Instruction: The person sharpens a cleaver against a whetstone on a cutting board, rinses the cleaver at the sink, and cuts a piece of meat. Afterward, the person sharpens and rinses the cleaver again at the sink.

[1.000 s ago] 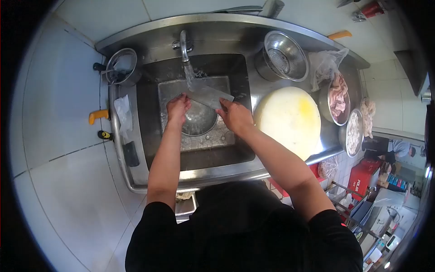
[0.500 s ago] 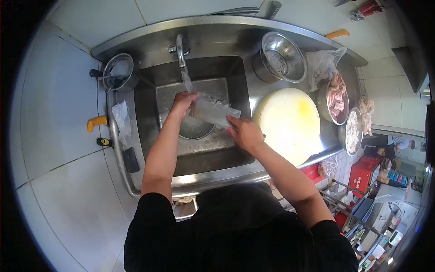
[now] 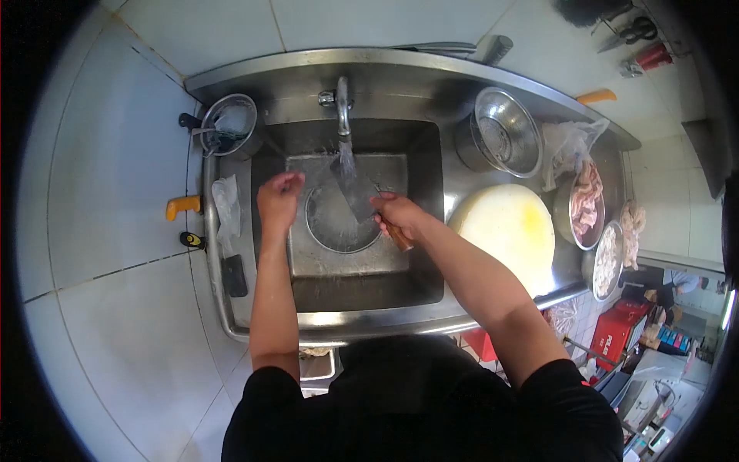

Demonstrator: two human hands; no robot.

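Note:
My right hand (image 3: 396,215) grips the wooden handle of a cleaver (image 3: 356,196). Its broad metal blade points up and left, under water running from the tap (image 3: 343,108). Over the left part of the steel sink (image 3: 346,296) is my left hand (image 3: 279,202), apart from the blade, empty, with loosely bent fingers that look a little blurred. Below the cleaver a round metal bowl (image 3: 327,231) rests on the sink floor, partly covered by the blade.
Right of the sink stand a thick round cutting board (image 3: 500,235), stacked metal bowls (image 3: 504,135) and a bowl of raw meat (image 3: 586,200). A metal pot with utensils (image 3: 231,127) and a white plastic bag (image 3: 226,204) are on the left ledge.
My left hand has come off the cleaver blade and moved left. My right hand has turned the blade up into the stream, and its wooden handle now shows. The whole view has shifted slightly.

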